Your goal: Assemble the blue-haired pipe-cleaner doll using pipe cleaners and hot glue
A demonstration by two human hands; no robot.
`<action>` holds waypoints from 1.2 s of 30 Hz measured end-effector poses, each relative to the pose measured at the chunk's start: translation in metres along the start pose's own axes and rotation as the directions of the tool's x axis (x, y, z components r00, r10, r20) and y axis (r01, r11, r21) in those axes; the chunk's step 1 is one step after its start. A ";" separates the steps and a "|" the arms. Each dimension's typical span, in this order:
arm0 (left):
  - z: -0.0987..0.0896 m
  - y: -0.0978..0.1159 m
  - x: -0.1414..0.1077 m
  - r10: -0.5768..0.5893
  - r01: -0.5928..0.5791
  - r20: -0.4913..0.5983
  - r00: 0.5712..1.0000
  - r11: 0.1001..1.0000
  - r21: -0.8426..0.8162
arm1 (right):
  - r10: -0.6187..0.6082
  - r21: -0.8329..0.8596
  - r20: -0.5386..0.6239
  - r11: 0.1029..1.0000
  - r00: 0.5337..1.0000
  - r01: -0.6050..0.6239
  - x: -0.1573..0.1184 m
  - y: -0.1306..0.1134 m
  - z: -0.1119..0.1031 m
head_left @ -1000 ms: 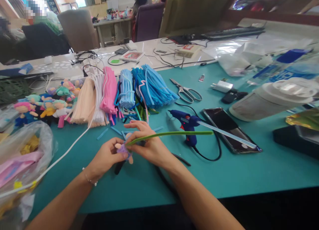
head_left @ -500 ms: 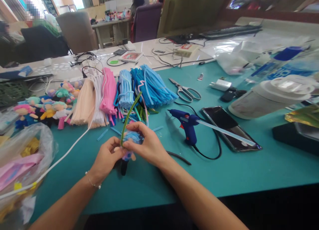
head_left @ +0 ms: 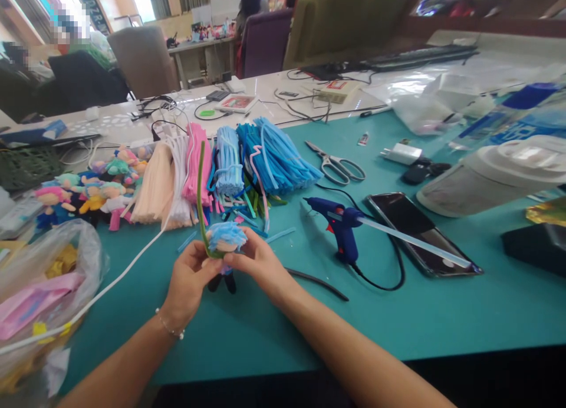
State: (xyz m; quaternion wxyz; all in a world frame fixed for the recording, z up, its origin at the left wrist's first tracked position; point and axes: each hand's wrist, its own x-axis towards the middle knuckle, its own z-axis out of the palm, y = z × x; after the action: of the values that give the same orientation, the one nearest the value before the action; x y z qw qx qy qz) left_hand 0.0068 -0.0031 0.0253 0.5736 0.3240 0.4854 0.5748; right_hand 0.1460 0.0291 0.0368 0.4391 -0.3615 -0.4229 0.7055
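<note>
Blue-haired doll (head_left: 227, 234) at glue gun (head_left: 345, 222)'s nine o'clock. Left hand (head_left: 188, 278) pinches green stem (head_left: 198, 187) below its head; right hand (head_left: 262, 260) pinches doll. Stem, jutting toward twelve, could spring loose if left grip slackens.

The doll (head_left: 227, 237) is partly hidden (fingers (head_left: 237, 263) cover its torso).
</note>
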 end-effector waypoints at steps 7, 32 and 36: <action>-0.004 -0.008 -0.002 0.027 -0.030 0.073 0.997 0.999 0.042 | -0.007 -0.009 -0.067 1.000 0.998 0.006 -0.001 0.006 0.007; 0.001 -0.003 0.000 0.014 -0.011 -0.095 0.995 0.999 0.034 | 0.070 -0.030 -0.004 0.997 0.998 -0.070 0.000 0.003 0.005; 0.005 0.003 -0.003 -0.026 0.025 -0.073 0.997 1.000 -0.013 | 0.071 -0.031 -0.019 0.997 0.997 -0.071 -0.001 0.004 0.004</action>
State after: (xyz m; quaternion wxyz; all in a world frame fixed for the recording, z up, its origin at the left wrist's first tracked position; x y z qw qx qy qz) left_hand 0.0112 -0.0048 0.0302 0.5646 0.2931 0.5066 0.5819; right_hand 0.1412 0.0264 0.0350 0.4116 -0.3896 -0.4171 0.7105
